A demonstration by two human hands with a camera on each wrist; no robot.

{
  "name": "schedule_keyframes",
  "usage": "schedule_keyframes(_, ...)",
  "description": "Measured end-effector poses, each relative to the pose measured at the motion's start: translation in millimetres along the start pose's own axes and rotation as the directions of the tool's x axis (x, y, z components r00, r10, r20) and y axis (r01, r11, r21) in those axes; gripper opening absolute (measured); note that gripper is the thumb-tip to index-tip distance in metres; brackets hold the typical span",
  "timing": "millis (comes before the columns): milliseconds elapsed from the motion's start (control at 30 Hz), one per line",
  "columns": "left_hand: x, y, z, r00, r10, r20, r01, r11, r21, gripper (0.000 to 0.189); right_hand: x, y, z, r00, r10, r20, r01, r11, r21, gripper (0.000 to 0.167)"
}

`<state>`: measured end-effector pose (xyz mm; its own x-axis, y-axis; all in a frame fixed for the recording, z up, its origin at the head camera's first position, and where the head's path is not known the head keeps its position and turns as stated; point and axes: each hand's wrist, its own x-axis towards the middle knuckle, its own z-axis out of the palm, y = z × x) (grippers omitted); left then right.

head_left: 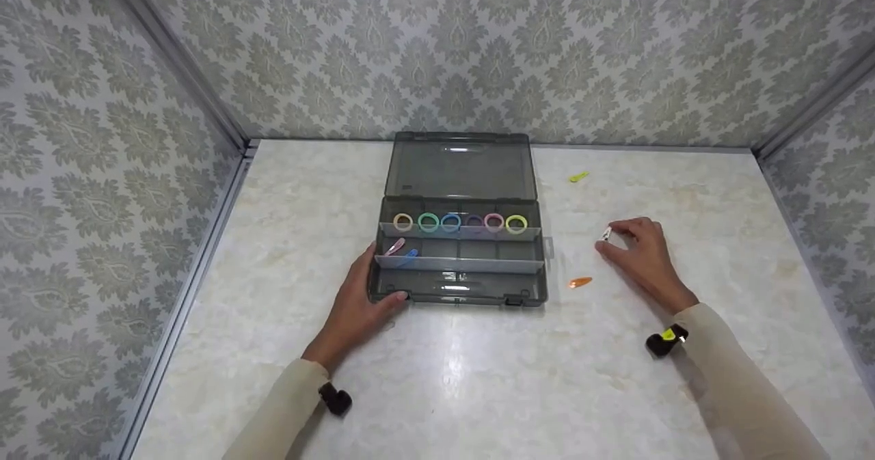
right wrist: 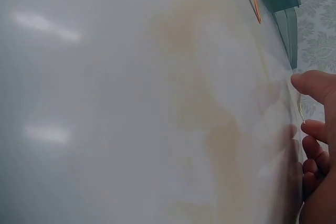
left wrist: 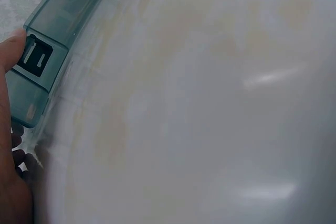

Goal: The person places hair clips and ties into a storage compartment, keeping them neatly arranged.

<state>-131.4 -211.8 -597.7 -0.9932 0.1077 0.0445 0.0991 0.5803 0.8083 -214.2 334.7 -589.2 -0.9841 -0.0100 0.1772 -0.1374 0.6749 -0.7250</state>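
Observation:
A dark see-through organizer box (head_left: 472, 301) stands on the table with its lid tipped back. My left hand (head_left: 359, 313) grips its front left corner, thumb at the front edge near the latch and fingers along the left side. Right of the box, my right hand (head_left: 642, 251) pinches a small white hair clip (head_left: 606, 234) between thumb and index finger, close over the table. An orange hair clip (head_left: 580, 282) lies between that hand and the box; a yellow-green hair clip (head_left: 579, 177) lies farther back. In the middle row's left compartments are a pink clip (head_left: 395, 247) and a blue clip (head_left: 409, 258).
Several coloured rings, among them a green one (head_left: 428, 223), stand in a line along the box's back row. Pale dividers (head_left: 478, 264) separate the rows. Patterned wall panels (head_left: 458, 50) border the marbled table (head_left: 444, 391) at the back and sides.

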Motion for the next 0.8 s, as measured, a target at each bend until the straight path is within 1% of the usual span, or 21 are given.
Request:
schedule_keyframes(133,0.6,0.3,0.0,1.0,0.003,-0.001,-0.003,1.0,-0.009,0.114,0.9,-4,-3,1.0,0.023,0.018,-0.023,1.0,-0.011,0.049)
schedule_keyframes(233,1.4,-0.4,0.0,1.0,0.015,-0.007,-0.015,1.0,-0.014,0.114,2.3,-8,-3,1.0,0.019,0.019,-0.018,1.0,-0.016,0.049)
schedule_keyframes(333,2.1,-1.4,-0.2,0.999,0.032,-0.011,-0.032,0.999,-0.015,0.113,3.1,-13,-3,1.0,-0.007,0.011,0.007,1.0,0.002,0.046)
schedule_keyframes(433,2.2,-2.0,-0.1,0.999,0.037,-0.012,-0.037,0.999,-0.013,0.114,3.2,-20,-3,0.999,-0.042,0.002,0.042,0.999,0.028,0.044)
schedule_keyframes(633,1.8,-1.8,0.4,1.0,0.019,-0.008,-0.019,1.0,0.0,0.116,6.5,-34,-1,0.992,-0.123,-0.015,0.124,0.99,0.062,0.04)
schedule_keyframes(800,1.1,-0.8,0.7,1.0,0.023,-0.002,-0.023,1.0,0.014,0.116,8.0,-43,3,0.991,-0.136,-0.005,0.136,0.989,0.062,0.04)
